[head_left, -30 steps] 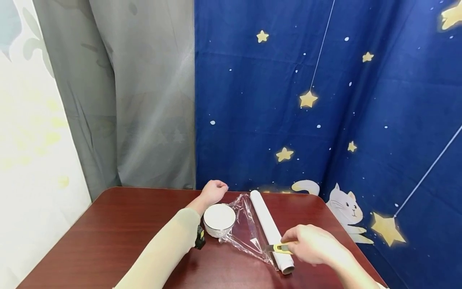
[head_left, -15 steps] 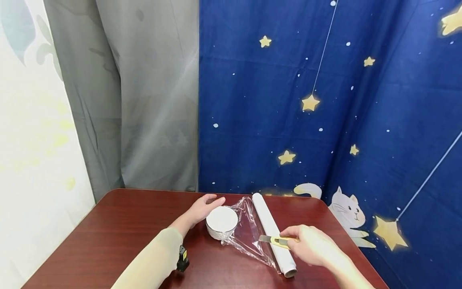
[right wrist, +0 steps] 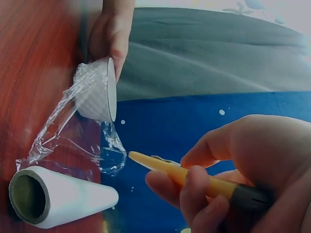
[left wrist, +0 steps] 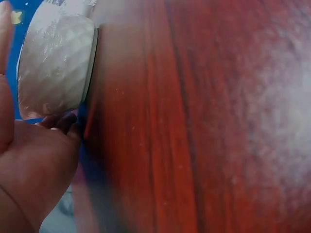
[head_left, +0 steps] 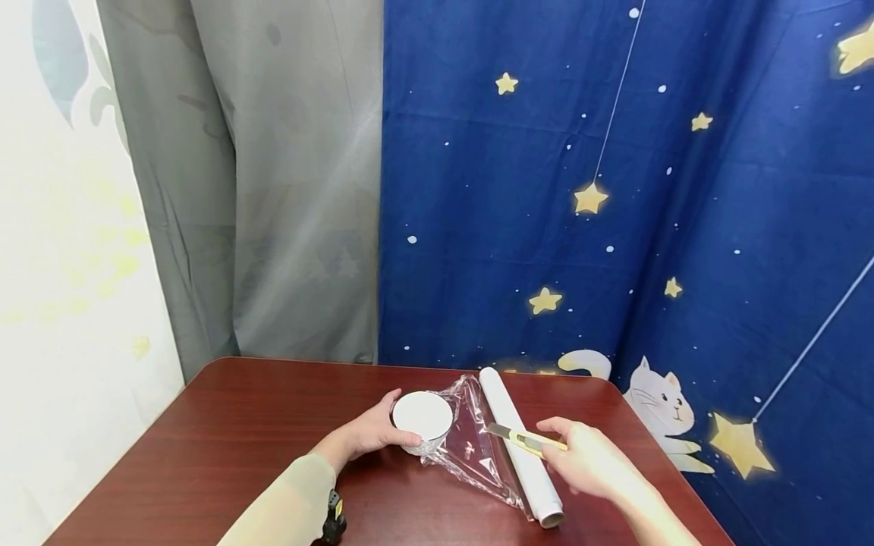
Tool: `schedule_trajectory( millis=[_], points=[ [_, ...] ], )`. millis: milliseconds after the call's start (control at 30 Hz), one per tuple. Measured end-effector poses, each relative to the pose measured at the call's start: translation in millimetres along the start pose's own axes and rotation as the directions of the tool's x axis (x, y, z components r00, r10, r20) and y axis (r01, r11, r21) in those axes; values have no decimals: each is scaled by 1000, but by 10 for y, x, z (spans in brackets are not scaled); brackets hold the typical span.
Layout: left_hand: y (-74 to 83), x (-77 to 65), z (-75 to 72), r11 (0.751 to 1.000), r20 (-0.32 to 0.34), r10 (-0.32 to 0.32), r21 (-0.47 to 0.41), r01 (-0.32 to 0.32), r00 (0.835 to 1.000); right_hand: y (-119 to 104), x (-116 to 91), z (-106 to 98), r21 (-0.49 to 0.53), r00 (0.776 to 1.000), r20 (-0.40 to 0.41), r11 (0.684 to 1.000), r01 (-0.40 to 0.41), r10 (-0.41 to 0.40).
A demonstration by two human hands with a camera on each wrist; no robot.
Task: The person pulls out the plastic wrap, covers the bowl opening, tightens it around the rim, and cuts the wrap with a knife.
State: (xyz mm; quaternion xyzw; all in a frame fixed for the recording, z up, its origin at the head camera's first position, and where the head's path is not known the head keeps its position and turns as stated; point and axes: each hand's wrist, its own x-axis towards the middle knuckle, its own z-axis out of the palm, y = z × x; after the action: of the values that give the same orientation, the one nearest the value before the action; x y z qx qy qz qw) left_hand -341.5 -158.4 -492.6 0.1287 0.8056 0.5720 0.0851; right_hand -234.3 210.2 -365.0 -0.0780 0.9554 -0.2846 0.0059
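Note:
A white bowl [head_left: 422,415] stands on the table with clear cling film [head_left: 471,447] stretched over and around it. The film runs right from the bowl to a roll of cling film [head_left: 515,436], lying lengthwise. My left hand [head_left: 372,431] holds the bowl from its left side, thumb along the near rim and fingers round the far side. In the left wrist view the bowl's quilted wall [left wrist: 58,63] shows beside the palm. My right hand [head_left: 587,455] grips a yellow utility knife [head_left: 532,441], its blade out and pointing left above the film beside the roll.
The dark red wooden table [head_left: 259,425] carries all of this, with its far edge close behind the bowl and roll. Behind it hang a grey curtain [head_left: 307,189] and a blue starry curtain [head_left: 478,189]. A black wrist camera [head_left: 333,519] sits under the left sleeve.
My left hand has come from beyond the bowl, opened, and moved back to take hold of its left side. The knife has lifted and its tip shifted slightly up and left.

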Motion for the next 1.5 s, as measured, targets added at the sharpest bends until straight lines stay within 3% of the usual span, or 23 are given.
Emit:
schedule_trajectory(
  millis=[100,233,400,500,600,800,1000,1133,1333,1500],
  points=[
    [-30,-20,15,999,8,-3,33,3,1000,31,50,16,62,1000,-14,998,5,-4],
    [-59,-31,36,998,4,32,57,-32,999,105,130,29,259,999,9,965,48,-52],
    [-65,-31,64,993,-3,95,73,-95,995,205,227,61,551,987,103,833,47,-124],
    [-46,-31,82,991,-1,108,84,-108,994,240,275,94,648,985,129,762,4,-115],
    [-29,-35,89,986,-16,112,129,-109,994,260,312,122,688,987,126,725,-16,-97],
    [-29,-37,67,974,-41,110,202,-100,993,232,362,126,725,994,84,689,-10,-73],
    [-67,-44,53,989,-53,73,135,-66,996,210,419,140,761,998,38,648,8,-57],
    [-91,-44,52,996,-57,34,86,-29,998,187,447,164,807,1000,21,590,-19,3],
    [-102,-45,44,996,-56,17,90,-12,998,139,492,192,862,999,37,505,-47,30],
    [-102,-59,35,996,-52,24,88,-20,998,113,530,196,880,999,39,473,-47,26]
  ],
)
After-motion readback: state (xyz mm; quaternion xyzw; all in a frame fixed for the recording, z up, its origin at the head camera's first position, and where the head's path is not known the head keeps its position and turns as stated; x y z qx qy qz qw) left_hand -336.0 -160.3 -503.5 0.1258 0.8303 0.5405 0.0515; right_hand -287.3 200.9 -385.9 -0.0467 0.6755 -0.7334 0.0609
